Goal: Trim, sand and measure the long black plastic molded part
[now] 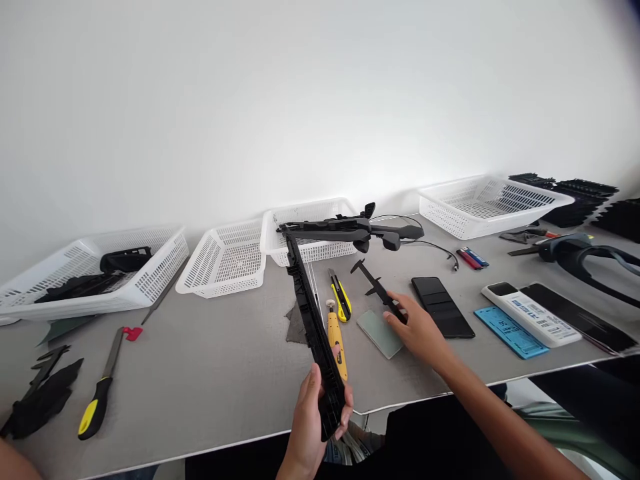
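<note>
My left hand (311, 417) is wrapped around the lower end of a long black plastic strip (311, 320), which slants up over the table. My right hand (413, 327) is closed on a dark vernier caliper (374, 281), its jaws pointing away to the upper left. Beneath the caliper and right hand lies a pale greenish square plate (379, 333). Between the two hands are a yellow-handled tool (337, 340) with a small pale tip and a yellow and black utility knife (341, 297). A dark grey cloth piece (296, 325) is partly hidden behind the strip.
White baskets (220, 287) line the wall; one has black parts (357, 230) across it. A black phone (441, 307), blue card (510, 331) and white device (530, 315) lie right. A file (103, 393) lies left. Another person's arm (17, 463) shows bottom left.
</note>
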The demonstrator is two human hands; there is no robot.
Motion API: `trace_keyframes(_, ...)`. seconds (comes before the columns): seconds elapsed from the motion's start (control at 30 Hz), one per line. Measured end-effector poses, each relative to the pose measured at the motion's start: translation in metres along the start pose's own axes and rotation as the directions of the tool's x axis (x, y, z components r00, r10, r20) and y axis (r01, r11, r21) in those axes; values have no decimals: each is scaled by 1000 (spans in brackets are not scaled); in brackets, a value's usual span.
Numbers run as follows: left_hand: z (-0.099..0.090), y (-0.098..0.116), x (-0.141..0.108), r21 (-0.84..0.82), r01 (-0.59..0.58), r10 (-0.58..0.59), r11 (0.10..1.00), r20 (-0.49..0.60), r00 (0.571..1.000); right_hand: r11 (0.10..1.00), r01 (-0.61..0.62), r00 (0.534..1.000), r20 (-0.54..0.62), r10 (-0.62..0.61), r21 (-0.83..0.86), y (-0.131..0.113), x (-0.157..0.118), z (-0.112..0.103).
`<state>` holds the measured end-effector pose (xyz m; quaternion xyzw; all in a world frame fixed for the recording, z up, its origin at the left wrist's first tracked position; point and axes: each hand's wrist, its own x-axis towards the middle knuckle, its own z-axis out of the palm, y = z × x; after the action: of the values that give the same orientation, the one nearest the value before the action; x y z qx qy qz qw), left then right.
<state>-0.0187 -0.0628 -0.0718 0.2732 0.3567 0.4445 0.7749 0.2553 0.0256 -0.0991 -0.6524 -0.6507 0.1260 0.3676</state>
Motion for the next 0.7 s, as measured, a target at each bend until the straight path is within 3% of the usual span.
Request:
trace_keyframes(0.17,-1,-3,0,27,-22,23,999,-41,999,989,90,995,-40,-95,-115,-13,-13,14)
trace_keyframes(0.33,0,-5,-2,73,-45,50,996,-61,997,939,258,966,33,-257,-226,-36,-43,28)
trace_keyframes(0.43,-1,-7,-6,112,-80,84,991,-30,996,931,276,961,49,-273,-239,-41,-55,36)
trace_keyframes(0.6,-7,-1,-18,113,-222,210,969,109,972,939,265,964,47,-261,-220,-44,-57,39)
trace_keyframes(0.7,-5,8,-20,73,-230,226,970,60,972,941,265,964,55,-259,-211,-45,-55,40)
